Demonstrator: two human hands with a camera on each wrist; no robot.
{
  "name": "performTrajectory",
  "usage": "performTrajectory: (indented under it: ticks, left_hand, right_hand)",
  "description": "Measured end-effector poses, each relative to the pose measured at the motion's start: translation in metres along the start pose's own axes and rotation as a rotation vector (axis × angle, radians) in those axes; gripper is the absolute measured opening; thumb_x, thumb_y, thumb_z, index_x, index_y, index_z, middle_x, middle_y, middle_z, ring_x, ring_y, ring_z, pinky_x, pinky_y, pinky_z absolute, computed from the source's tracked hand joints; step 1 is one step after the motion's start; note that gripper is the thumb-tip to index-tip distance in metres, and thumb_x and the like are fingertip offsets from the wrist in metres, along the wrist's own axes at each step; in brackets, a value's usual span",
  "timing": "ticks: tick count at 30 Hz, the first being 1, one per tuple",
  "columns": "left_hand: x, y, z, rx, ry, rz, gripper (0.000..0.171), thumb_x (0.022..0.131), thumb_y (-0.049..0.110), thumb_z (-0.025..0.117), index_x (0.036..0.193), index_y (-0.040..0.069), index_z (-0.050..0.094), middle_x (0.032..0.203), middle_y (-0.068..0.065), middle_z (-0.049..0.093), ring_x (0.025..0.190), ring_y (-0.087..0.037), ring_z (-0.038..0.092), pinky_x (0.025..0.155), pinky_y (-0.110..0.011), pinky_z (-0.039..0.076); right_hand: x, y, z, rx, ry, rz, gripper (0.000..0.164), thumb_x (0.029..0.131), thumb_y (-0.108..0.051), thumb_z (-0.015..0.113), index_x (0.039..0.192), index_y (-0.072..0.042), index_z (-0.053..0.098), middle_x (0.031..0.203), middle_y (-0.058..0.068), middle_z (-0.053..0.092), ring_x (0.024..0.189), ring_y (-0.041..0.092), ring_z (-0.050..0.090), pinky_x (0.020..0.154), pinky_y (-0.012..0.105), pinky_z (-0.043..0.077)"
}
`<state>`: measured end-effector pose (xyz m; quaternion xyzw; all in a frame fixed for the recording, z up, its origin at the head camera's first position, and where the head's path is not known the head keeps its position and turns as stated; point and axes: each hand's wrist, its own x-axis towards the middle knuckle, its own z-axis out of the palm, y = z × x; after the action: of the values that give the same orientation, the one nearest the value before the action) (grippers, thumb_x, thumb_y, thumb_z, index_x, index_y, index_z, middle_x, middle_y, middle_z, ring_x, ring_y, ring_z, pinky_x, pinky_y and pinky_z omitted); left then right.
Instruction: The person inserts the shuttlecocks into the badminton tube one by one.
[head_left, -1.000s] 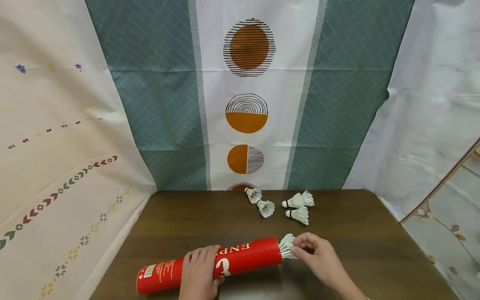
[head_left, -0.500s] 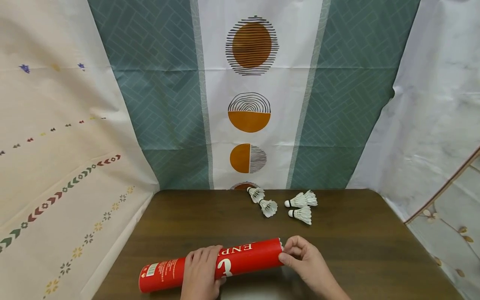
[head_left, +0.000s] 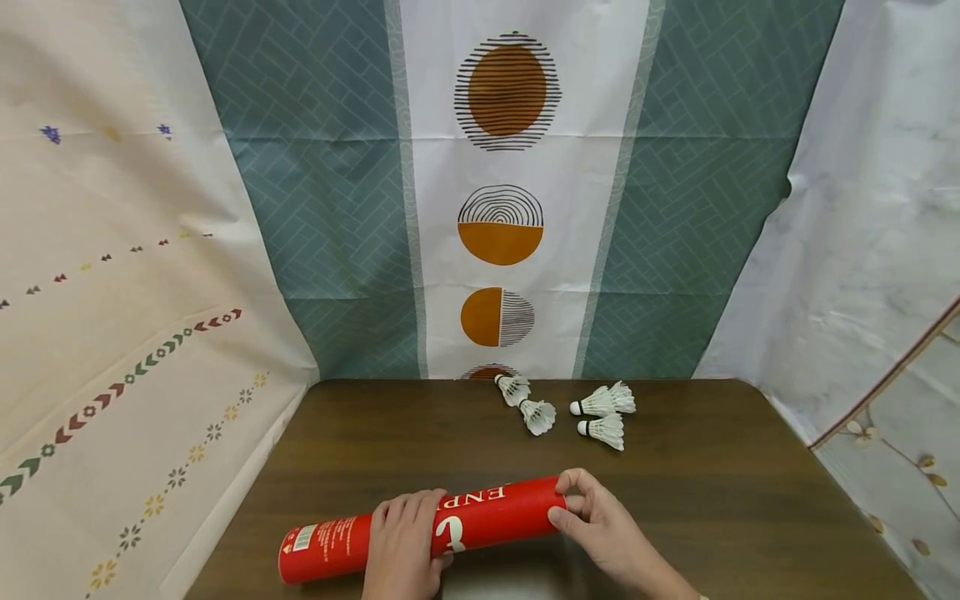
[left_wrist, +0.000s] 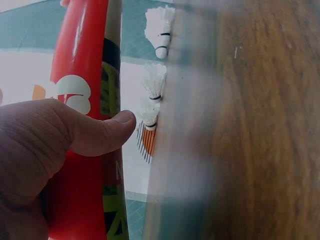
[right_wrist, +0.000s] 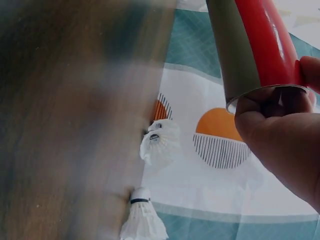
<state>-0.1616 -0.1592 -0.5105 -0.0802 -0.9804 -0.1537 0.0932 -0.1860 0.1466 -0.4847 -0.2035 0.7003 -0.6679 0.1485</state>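
Observation:
A red shuttlecock tube lies slanted across the table's front, its open mouth to the right. My left hand grips it round the middle, the thumb across its side in the left wrist view. At the mouth, my right hand has its fingers curled round the rim; in the right wrist view some reach into the opening, with one outside against the red wall. No shuttlecock shows at the mouth; my fingers and the tube hide what is inside. Behind lie loose white shuttlecocks.
At the back of the brown table, two shuttlecocks touch near the centre, and another group lies to their right. A patterned cloth hangs behind the table's far edge; pale cloths flank both sides.
The shuttlecock that stuck out of the mouth has slid leftward into the tube, out of sight. My right hand has followed it to the rim; my left hand keeps its grip.

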Motion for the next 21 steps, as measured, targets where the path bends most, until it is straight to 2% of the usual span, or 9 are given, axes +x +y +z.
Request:
performTrajectory:
  ticks: [3, 6, 8, 10, 13, 15, 18, 21]
  left_hand:
    - [-0.001, -0.001, 0.001, 0.002, 0.011, 0.007, 0.091, 0.059, 0.033, 0.105, 0.136, 0.016, 0.060, 0.127, -0.005, 0.071, 0.116, -0.030, 0.061, 0.103, -0.064, 0.048]
    - [-0.002, -0.002, 0.002, 0.007, 0.021, 0.014, 0.091, 0.059, 0.034, 0.105, 0.136, 0.017, 0.060, 0.126, -0.004, 0.071, 0.116, -0.029, 0.061, 0.102, -0.064, 0.048]
    - [-0.002, -0.002, 0.002, 0.008, 0.022, 0.016, 0.091, 0.059, 0.034, 0.105, 0.136, 0.016, 0.060, 0.126, -0.004, 0.071, 0.115, -0.029, 0.062, 0.102, -0.064, 0.049]
    - [-0.002, -0.003, 0.002, 0.010, 0.020, 0.019, 0.091, 0.059, 0.035, 0.105, 0.136, 0.016, 0.060, 0.125, -0.005, 0.071, 0.115, -0.029, 0.062, 0.101, -0.064, 0.049]
    - [-0.002, -0.003, 0.002, 0.011, 0.021, 0.021, 0.092, 0.059, 0.036, 0.105, 0.136, 0.015, 0.060, 0.125, -0.005, 0.071, 0.114, -0.029, 0.062, 0.100, -0.064, 0.049]
    - [-0.003, -0.003, 0.003, 0.010, 0.023, 0.022, 0.092, 0.059, 0.035, 0.105, 0.136, 0.016, 0.060, 0.125, -0.005, 0.071, 0.114, -0.029, 0.061, 0.100, -0.064, 0.049]
    - [-0.003, -0.004, 0.003, 0.006, 0.026, 0.023, 0.092, 0.059, 0.035, 0.105, 0.136, 0.016, 0.060, 0.126, -0.004, 0.071, 0.115, -0.029, 0.061, 0.100, -0.064, 0.049]
    - [-0.003, -0.005, 0.003, 0.004, 0.025, 0.020, 0.091, 0.059, 0.035, 0.105, 0.136, 0.016, 0.060, 0.126, -0.004, 0.071, 0.115, -0.029, 0.061, 0.101, -0.064, 0.048]
  right_hand:
    - [0.000, 0.002, 0.001, 0.027, -0.044, -0.018, 0.036, 0.106, -0.009, 0.064, 0.125, 0.006, 0.036, 0.112, 0.019, 0.078, 0.098, 0.016, 0.073, 0.083, 0.023, 0.056]
    - [-0.001, 0.000, -0.003, 0.027, -0.052, -0.009, 0.035, 0.107, -0.009, 0.064, 0.127, 0.006, 0.039, 0.116, 0.020, 0.078, 0.102, 0.017, 0.074, 0.087, 0.025, 0.058]
    - [-0.001, -0.003, -0.009, -0.010, -0.038, 0.007, 0.034, 0.106, -0.011, 0.066, 0.127, 0.005, 0.044, 0.115, 0.016, 0.078, 0.102, 0.015, 0.074, 0.088, 0.026, 0.059]
    - [-0.002, -0.005, -0.021, -0.091, -0.004, -0.005, 0.032, 0.106, -0.013, 0.067, 0.126, 0.005, 0.050, 0.113, 0.013, 0.079, 0.101, 0.013, 0.075, 0.088, 0.025, 0.060]
    - [-0.002, -0.006, -0.047, -0.232, 0.087, -0.034, 0.029, 0.105, -0.015, 0.069, 0.123, 0.006, 0.058, 0.111, 0.010, 0.080, 0.099, 0.007, 0.075, 0.086, 0.025, 0.060]
    - [-0.001, -0.004, -0.068, -0.314, 0.181, -0.029, 0.029, 0.104, -0.015, 0.070, 0.122, 0.006, 0.061, 0.111, 0.010, 0.080, 0.097, 0.005, 0.074, 0.084, 0.025, 0.060]
    - [0.002, 0.000, -0.100, -0.404, 0.342, 0.061, 0.031, 0.104, -0.018, 0.071, 0.126, 0.002, 0.063, 0.109, 0.009, 0.078, 0.092, 0.007, 0.071, 0.079, 0.027, 0.060]
    - [0.004, 0.006, -0.126, -0.448, 0.452, 0.184, 0.040, 0.106, -0.024, 0.070, 0.135, 0.001, 0.059, 0.112, 0.013, 0.075, 0.093, 0.015, 0.071, 0.077, 0.030, 0.059]
